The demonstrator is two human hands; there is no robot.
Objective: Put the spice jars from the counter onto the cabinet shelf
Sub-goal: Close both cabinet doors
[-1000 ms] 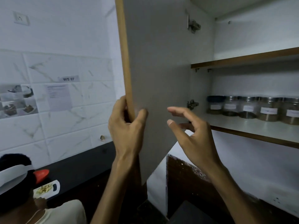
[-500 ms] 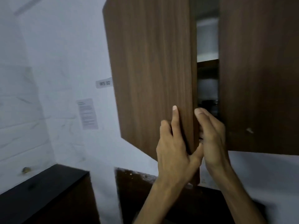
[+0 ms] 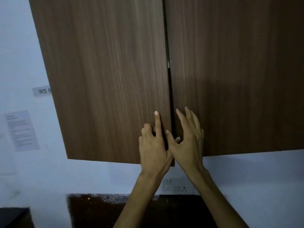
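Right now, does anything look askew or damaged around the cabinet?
The left cabinet door isn't flush: a dark gap remains beside the right cabinet door. The wall's lower edge above the dark panel looks chipped and ragged.

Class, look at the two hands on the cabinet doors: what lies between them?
In the head view, the dark narrow gap where the left door meets the right door runs up between the left hand and the right hand.
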